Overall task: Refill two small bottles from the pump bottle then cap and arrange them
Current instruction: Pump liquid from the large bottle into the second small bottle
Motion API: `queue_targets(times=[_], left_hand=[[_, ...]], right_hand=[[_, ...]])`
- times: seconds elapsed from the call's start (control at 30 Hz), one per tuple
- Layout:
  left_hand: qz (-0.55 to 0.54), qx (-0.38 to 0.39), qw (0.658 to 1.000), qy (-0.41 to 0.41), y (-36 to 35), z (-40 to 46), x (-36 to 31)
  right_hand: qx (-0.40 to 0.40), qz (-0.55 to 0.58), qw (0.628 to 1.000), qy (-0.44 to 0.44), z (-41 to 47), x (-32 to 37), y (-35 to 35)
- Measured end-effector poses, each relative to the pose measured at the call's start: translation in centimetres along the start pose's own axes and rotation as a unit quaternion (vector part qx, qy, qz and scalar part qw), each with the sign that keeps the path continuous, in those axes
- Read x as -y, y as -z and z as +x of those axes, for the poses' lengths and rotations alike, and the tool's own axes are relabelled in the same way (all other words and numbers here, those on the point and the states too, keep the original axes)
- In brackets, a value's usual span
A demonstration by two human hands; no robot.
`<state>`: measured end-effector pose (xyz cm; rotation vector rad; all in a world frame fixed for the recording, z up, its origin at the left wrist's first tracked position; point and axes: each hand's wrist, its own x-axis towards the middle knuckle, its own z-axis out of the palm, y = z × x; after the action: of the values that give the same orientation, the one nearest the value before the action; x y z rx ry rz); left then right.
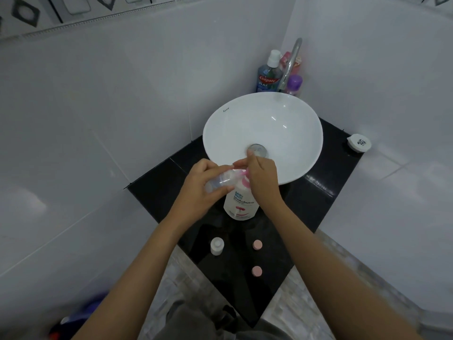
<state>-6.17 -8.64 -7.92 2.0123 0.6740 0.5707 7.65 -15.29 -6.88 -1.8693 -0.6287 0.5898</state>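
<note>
Right hand (261, 179) hides pump bottle (241, 203) head; small bottle (219, 181) blurred.

Bare forearms, no sleeves; dark grey trousers (181, 312) below.

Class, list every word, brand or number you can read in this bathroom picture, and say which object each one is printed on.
"Colgate" and "PLAX": on the blue mouthwash bottle behind the basin.
"Shokubutsu": on the white pump bottle between the hands.
"Kassa" (small, uncertain): on the rim of the white basin.
Dark mark on the white round lid at the right: too blurred to read.
Small print under "Shokubutsu", and the pink and purple bottles by the tap: unreadable.
</note>
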Motion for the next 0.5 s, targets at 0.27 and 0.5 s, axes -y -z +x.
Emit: queue_targets(times=[0.27, 0.5], left_hand=[[-0.017, -0.010, 1.000, -0.001, 0.4, 0.1, -0.2], [-0.005, 0.005, 1.000, 0.008, 0.3, 0.7, -0.3]], right_hand=[[-0.002, 0.036, 0.999, 0.010, -0.3, 1.6, 0.9], [-0.023, 0.040, 0.999, 0.001, -0.3, 0.6, 0.1]])
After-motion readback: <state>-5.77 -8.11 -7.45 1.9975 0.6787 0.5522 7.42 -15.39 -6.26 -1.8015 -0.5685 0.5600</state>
